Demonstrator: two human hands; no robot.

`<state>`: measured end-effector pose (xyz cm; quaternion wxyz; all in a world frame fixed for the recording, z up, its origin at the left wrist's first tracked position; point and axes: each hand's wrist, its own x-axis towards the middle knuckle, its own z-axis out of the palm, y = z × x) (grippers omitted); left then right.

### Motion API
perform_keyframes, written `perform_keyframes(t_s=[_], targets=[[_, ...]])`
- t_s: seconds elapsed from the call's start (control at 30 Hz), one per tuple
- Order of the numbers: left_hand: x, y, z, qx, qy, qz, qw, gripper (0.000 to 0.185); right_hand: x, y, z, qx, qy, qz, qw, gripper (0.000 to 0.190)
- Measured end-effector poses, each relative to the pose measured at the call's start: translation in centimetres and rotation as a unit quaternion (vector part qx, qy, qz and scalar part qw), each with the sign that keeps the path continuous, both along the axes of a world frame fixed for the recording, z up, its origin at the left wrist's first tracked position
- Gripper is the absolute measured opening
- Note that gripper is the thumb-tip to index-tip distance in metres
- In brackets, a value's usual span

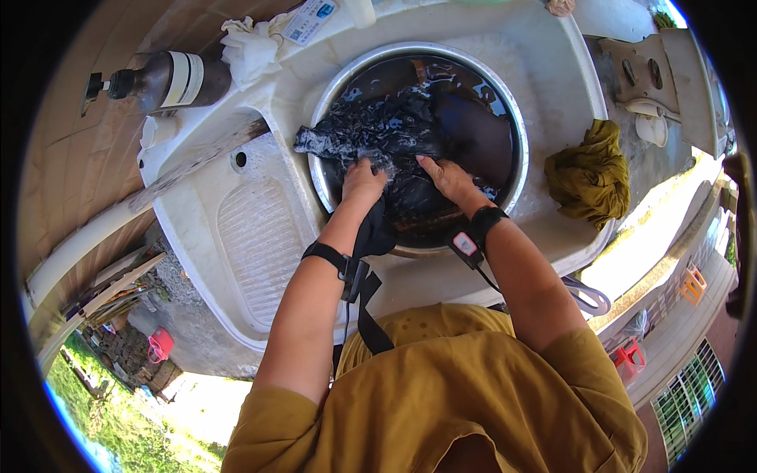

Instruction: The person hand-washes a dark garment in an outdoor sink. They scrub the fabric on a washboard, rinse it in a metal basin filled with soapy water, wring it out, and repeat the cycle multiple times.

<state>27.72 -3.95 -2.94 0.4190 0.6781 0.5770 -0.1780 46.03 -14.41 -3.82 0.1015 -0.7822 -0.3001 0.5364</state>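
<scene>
A round metal basin [520,159] sits in a pale laundry sink and holds dark water. Wet black cloth [408,121] lies partly under the surface, and one end hangs over the basin's left rim. My left hand [363,182] grips a bunched part of this cloth near the basin's lower left, with water splashing around the fingers. Another length of the cloth drapes over the front rim below that hand. On the right side of the cloth rests my right hand [450,179], its thumb extended; its other fingers are partly hidden, so their grip is unclear.
A ribbed washboard [260,248] is moulded into the sink's left part. Crumpled olive cloth [588,174] hangs over the right edge. A brown pump bottle [171,81], a white cup [158,131] and white cloth [251,53] stand along the left wall, above a pipe [89,251].
</scene>
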Motion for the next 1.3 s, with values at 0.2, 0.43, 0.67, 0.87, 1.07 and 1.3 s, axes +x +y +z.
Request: perform_keyframes(t_s=[0.2, 0.43, 0.67, 0.87, 1.07, 1.3], targets=[[-2.4, -1.0, 8.3, -0.139, -0.281, 0.269, 0.911, 0.037, 1.3, -0.2, -1.0, 0.025, 0.008, -0.244, 0.969, 0.051], [-5.1, -1.3, 22.0, -0.154, -0.428, 0.36, 0.815, 0.019, 4.7, -1.9, 3.4, 0.171, 0.144, -0.516, 0.827, 0.029], [-6.0, -2.7, 28.4, -0.08, -0.561, 0.321, 0.759, 0.028, 8.9, -4.0, 9.2, 0.24, 0.351, -0.688, 0.588, 0.02], [-3.2, -2.1, 26.9, -0.114, -0.591, 0.064, 0.796, 0.029, 11.2, -4.3, 11.8, 0.293, 0.076, -0.541, 0.785, 0.023], [-1.8, -0.8, 17.6, 0.073, -0.259, -0.169, 0.948, 0.035, 7.6, -4.9, 9.8, 0.366, -0.392, -0.099, 0.838, 0.045], [3.3, -2.3, 5.7, 0.117, -0.096, -0.261, 0.953, 0.063, 0.1, -3.5, 4.2, 0.306, -0.349, 0.164, 0.87, 0.047]])
